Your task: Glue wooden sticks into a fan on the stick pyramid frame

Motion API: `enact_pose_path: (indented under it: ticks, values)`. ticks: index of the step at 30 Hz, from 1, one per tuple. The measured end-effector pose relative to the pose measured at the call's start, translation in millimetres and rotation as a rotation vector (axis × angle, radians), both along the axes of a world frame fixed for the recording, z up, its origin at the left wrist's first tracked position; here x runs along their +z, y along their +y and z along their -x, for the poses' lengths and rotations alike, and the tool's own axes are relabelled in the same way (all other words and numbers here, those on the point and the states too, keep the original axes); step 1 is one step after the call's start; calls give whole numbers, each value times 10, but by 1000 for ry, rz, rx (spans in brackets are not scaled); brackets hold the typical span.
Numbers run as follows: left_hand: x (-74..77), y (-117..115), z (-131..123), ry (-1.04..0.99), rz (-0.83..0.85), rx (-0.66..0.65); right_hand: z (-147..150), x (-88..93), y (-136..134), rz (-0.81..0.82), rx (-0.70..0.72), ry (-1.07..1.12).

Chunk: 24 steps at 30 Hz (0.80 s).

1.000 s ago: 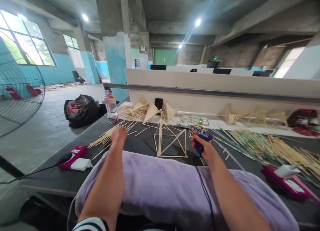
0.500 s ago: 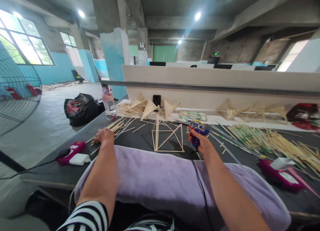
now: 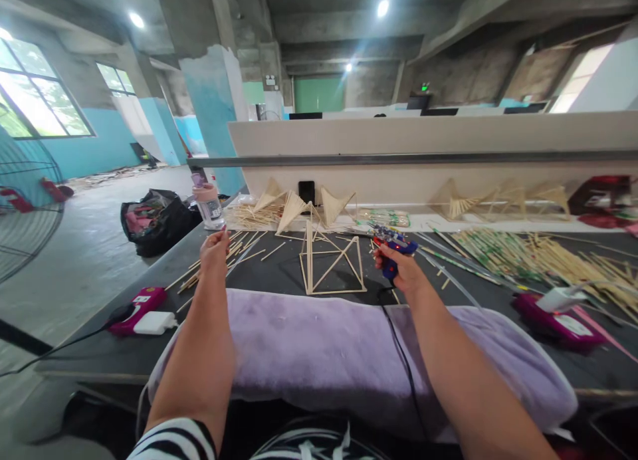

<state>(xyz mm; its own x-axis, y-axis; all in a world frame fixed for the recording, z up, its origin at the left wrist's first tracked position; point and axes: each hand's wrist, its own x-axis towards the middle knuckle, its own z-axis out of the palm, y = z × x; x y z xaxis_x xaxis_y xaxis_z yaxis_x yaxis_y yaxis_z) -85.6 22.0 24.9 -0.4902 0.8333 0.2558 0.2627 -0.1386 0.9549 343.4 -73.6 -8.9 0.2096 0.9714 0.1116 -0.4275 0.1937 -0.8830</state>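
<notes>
My right hand (image 3: 401, 266) is wrapped around a blue glue gun (image 3: 391, 247), its nozzle end pointing up and to the left. A cord runs down from its handle over the towel. My left hand (image 3: 215, 250) is raised at the left of the table with its fingers pinched together. A small pinkish-red thing (image 3: 224, 229) shows at its fingertips; I cannot tell whether it is held or lies behind them. Loose wooden sticks (image 3: 192, 277) lie beside and below that hand. Between my hands stands an open stick frame (image 3: 333, 290) with crossed braces and a raised peak.
A lilac towel (image 3: 304, 344) covers the front edge. Magenta power strips (image 3: 144, 307) sit on both sides. Twisted stick models (image 3: 336, 206) line the back, near a pink-capped bottle (image 3: 209, 207). Many sticks (image 3: 543, 267) spread out at the right.
My left hand has lifted off the loose sticks and moved forward, toward the bottle. The right hand still holds the glue gun in about the same place. The view has shifted slightly.
</notes>
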Motion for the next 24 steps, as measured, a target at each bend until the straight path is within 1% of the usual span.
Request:
enact_pose_path:
  ticks: [2, 3, 4, 5, 6, 7, 8, 11, 14, 17, 21, 24]
  values:
    - [44, -54, -192, -68, -36, -201, 19, 24, -13, 4, -3, -2]
    - [63, -104, -297, -121, -50, -368, 26, 35, -18, 4, -3, -1]
    - [78, -166, -406, -166, -42, -566, 32, 43, -22, 5, -3, 0]
    - [89, -236, -516, -171, -22, -725, 37, 50, -25, 5, -4, 2]
    - [93, -308, -625, -136, 5, -852, 39, 54, -26, 5, -4, 3]
    - [90, -376, -729, -84, 29, -946, 41, 56, -28, 7, -4, 2]
    - [81, -436, -827, -33, 34, -998, 42, 58, -29, 10, -5, 3]
    - [23, -547, -1058, 92, 44, -1058, 49, 69, -41, 13, -6, 10]
    - [-49, -574, -1185, 106, 95, -1090, 62, 83, -54, 8, -11, 17]
    - [-94, -581, -1240, 84, 147, -1110, 76, 85, -57, -19, 0, 18]
    - [-117, -607, -1277, 27, 208, -1160, 94, 74, -55, -68, 30, 12]
    - [-133, -616, -1294, -31, 231, -1176, 106, 75, -60, -65, 35, 15]
